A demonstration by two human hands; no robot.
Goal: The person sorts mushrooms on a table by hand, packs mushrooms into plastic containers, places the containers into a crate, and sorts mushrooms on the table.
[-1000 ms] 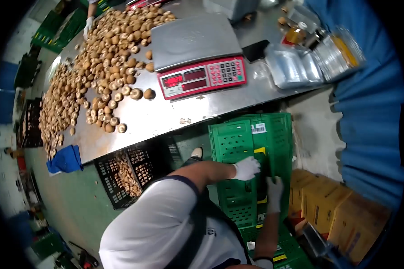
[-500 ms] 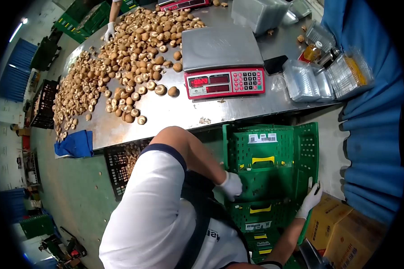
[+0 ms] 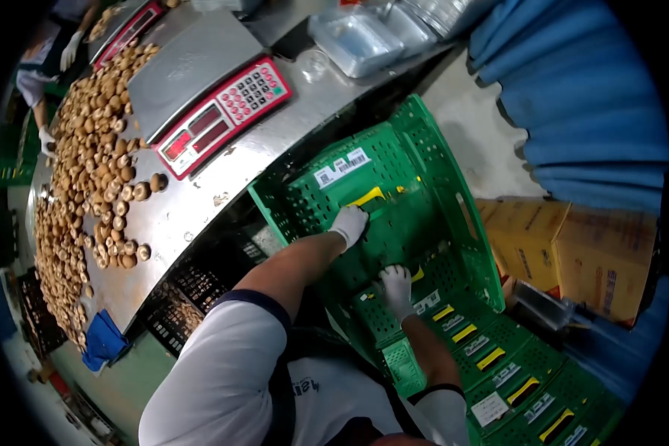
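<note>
A green plastic crate with perforated walls and yellow handles stands tilted in view in front of me, below the table edge. My left hand, in a white glove, is at its far wall just under a yellow handle, fingers bent against the plastic. At the near wall, my gloved right hand has its fingers curled over the edge beside another yellow handle. Part of the grip of each hand is hidden.
Brown mushrooms cover the left of the steel table, beside a red scale. Clear trays lie at the back. More green crates are at lower right, cartons at right. A co-worker's gloved hand touches the mushrooms.
My view has turned to the right. My left hand has moved to the crate's far wall; my right hand has left the right side wall for the near wall.
</note>
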